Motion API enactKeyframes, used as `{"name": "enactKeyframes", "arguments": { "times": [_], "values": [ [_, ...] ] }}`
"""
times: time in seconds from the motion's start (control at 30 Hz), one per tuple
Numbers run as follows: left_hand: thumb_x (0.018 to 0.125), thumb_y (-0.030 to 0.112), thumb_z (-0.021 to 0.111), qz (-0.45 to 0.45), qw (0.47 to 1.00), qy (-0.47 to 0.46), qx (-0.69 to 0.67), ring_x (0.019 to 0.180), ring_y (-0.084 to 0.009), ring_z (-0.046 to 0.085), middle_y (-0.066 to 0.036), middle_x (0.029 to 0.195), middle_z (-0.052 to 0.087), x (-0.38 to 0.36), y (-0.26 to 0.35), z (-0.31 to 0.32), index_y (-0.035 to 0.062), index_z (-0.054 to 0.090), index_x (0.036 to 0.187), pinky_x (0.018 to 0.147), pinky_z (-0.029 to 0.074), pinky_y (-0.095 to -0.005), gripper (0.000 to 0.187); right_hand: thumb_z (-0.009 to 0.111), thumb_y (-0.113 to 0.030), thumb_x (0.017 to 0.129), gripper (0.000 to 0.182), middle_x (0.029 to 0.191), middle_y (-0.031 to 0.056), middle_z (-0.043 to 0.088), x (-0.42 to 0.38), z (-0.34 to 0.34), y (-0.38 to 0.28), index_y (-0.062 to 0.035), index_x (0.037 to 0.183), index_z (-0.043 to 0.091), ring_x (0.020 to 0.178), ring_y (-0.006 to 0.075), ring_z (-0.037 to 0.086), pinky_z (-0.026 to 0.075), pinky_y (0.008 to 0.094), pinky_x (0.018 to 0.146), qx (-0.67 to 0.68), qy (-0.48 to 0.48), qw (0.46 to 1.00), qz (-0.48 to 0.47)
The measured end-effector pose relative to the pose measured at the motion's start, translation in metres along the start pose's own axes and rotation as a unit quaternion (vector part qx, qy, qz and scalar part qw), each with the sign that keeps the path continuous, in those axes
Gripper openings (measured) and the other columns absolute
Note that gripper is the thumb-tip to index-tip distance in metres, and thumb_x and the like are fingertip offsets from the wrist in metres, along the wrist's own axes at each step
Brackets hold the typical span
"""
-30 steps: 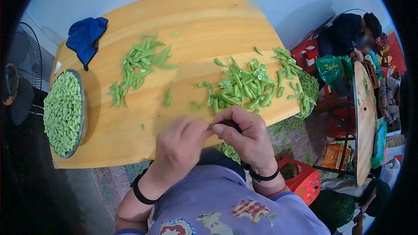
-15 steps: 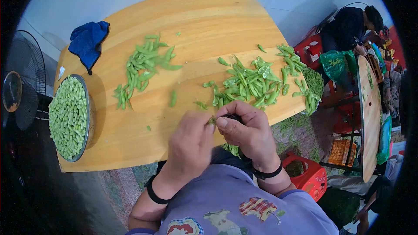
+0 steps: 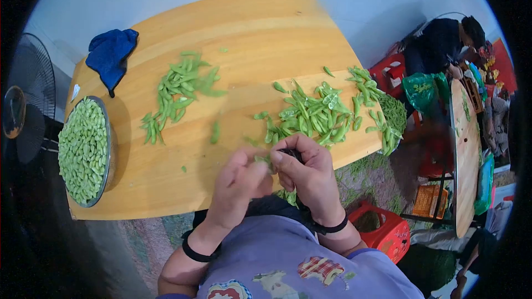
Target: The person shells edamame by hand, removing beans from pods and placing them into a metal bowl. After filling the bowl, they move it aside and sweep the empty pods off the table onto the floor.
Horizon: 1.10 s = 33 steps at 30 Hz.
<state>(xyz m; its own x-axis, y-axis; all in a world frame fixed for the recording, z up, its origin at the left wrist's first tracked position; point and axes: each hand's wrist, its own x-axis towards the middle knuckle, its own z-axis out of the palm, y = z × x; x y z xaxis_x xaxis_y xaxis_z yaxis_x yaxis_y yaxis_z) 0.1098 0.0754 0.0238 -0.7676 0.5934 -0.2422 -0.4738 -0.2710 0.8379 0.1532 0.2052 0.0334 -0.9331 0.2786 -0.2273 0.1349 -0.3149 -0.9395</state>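
Note:
Over the table's front edge, my left hand (image 3: 235,182) is closed, slightly blurred, with a green bean pod (image 3: 265,160) pinched at its fingertips. My right hand (image 3: 311,174) meets it there, thumb and index finger pressed together beside the pod. A small dark object (image 3: 292,154) shows inside the curl of the right fingers; its kind I cannot make out. Beyond my hands lies a heap of green pods (image 3: 316,112), some looking split. Another group of pods (image 3: 180,80) lies farther left, and a single pod (image 3: 215,132) rests between the two.
A metal bowl (image 3: 111,149) full of shelled green beans stands at the table's left edge, near a blue cloth (image 3: 112,55). On the right are a red stool (image 3: 382,232), a second table (image 3: 464,160) and a seated person (image 3: 438,44). A fan (image 3: 30,88) stands far left.
My left hand has turned and opened slightly away from the right, showing more of the green pod at its fingertips. The view has shifted slightly; the pod heaps look the same.

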Motion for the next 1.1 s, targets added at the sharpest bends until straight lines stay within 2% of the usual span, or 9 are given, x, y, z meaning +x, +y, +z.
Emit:
{"name": "enactKeyframes", "arguments": {
  "times": [0.13,0.33,0.4,0.5,0.73,0.87,0.93,1.0,1.1],
  "values": [
    [0.085,0.01,0.055,0.014,0.999,0.011,0.047,0.056,-0.0027,0.046,0.0,0.071,0.053,0.002,-0.005,-0.004,0.0009,0.051,0.093,0.047,0.036,-0.0168,0.013,0.058,-0.009,0.082,0.012,0.06,-0.0025,0.049,-0.001,0.004,-0.002,0.0008,0.087,0.053,0.045,0.0025,0.039,0.029,0.0176,0.039,0.011,-0.027,1.0,0.005],
    [0.085,0.01,0.055,0.024,0.997,0.027,-0.069,0.053,-0.0073,0.047,-0.006,0.071,0.059,0.005,-0.015,-0.009,0.0032,0.052,0.09,0.046,0.035,-0.018,0.009,0.056,-0.004,0.08,0.006,0.056,-0.0016,0.047,0.002,0.007,-0.001,0.0006,0.083,0.053,0.04,0.0018,0.034,0.023,0.0173,0.035,0.118,-0.014,0.993,0.007],
    [0.085,0.009,0.055,0.021,0.978,-0.007,-0.206,0.053,-0.008,0.047,-0.007,0.072,0.058,0.005,-0.018,-0.011,0.0034,0.052,0.09,0.046,0.035,-0.0182,0.008,0.055,-0.003,0.08,0.006,0.055,-0.0014,0.045,0.005,0.004,-0.003,0.0011,0.083,0.053,0.039,0.0023,0.032,0.023,0.0173,0.035,0.167,-0.043,0.985,0.02],
    [0.085,0.008,0.055,0.015,0.989,0.009,-0.144,0.053,-0.0086,0.047,-0.008,0.074,0.058,0.003,-0.009,-0.008,0.0032,0.052,0.091,0.046,0.035,-0.0182,0.008,0.054,-0.001,0.079,0.005,0.055,-0.0015,0.043,0.007,0.005,-0.001,0.0014,0.083,0.052,0.038,0.0033,0.031,0.024,0.0176,0.035,0.208,-0.047,0.977,0.007],
    [0.085,0.005,0.054,-0.044,0.977,-0.02,-0.206,0.058,-0.0059,0.049,-0.005,0.078,0.058,0.005,-0.009,-0.023,0.0024,0.052,0.094,0.048,0.036,-0.0152,0.01,0.053,0.0,0.079,0.005,0.056,-0.0015,0.043,0.003,0.008,-0.001,0.0007,0.083,0.052,0.039,0.0035,0.031,0.024,0.0177,0.035,0.213,-0.041,0.976,-0.028],
    [0.083,0.003,0.054,0.024,0.995,0.045,-0.089,0.054,-0.0072,0.048,-0.005,0.074,0.06,-0.003,-0.006,-0.026,0.003,0.055,0.094,0.047,0.037,-0.0181,0.011,0.056,-0.002,0.08,0.012,0.064,-0.0001,0.05,0.009,0.007,0.001,0.0024,0.091,0.056,0.049,0.0032,0.039,0.032,0.0165,0.044,0.076,0.004,0.997,-0.009],
    [0.082,0.002,0.054,0.073,0.994,0.068,-0.041,0.053,-0.0064,0.047,-0.005,0.072,0.06,-0.004,-0.001,-0.03,0.0027,0.055,0.094,0.047,0.037,-0.0183,0.011,0.057,-0.003,0.082,0.022,0.075,-0.0004,0.054,0.013,0.008,0.006,0.0017,0.103,0.057,0.062,0.003,0.044,0.036,0.0154,0.054,-0.116,0.105,0.975,-0.16],
    [0.082,0.001,0.054,0.083,0.983,0.133,0.096,0.052,-0.0051,0.047,-0.004,0.069,0.059,-0.006,0.009,-0.033,0.001,0.055,0.094,0.047,0.037,-0.0181,0.012,0.058,-0.003,0.082,0.027,0.082,-0.0018,0.055,0.008,-0.001,0.003,-0.0008,0.109,0.057,0.071,0.0034,0.045,0.038,0.016,0.062,-0.099,0.059,0.99,-0.088],
    [0.082,0.0,0.054,0.108,0.968,0.114,0.194,0.053,-0.0043,0.047,-0.004,0.068,0.058,-0.012,0.019,-0.029,0.0006,0.053,0.091,0.047,0.037,-0.017,0.009,0.062,-0.006,0.079,0.017,0.079,-0.0022,0.055,0.01,0.005,0.006,-0.0005,0.095,0.061,0.073,0.0041,0.047,0.04,0.0183,0.065,-0.119,-0.068,0.99,-0.04]
  ]
}}
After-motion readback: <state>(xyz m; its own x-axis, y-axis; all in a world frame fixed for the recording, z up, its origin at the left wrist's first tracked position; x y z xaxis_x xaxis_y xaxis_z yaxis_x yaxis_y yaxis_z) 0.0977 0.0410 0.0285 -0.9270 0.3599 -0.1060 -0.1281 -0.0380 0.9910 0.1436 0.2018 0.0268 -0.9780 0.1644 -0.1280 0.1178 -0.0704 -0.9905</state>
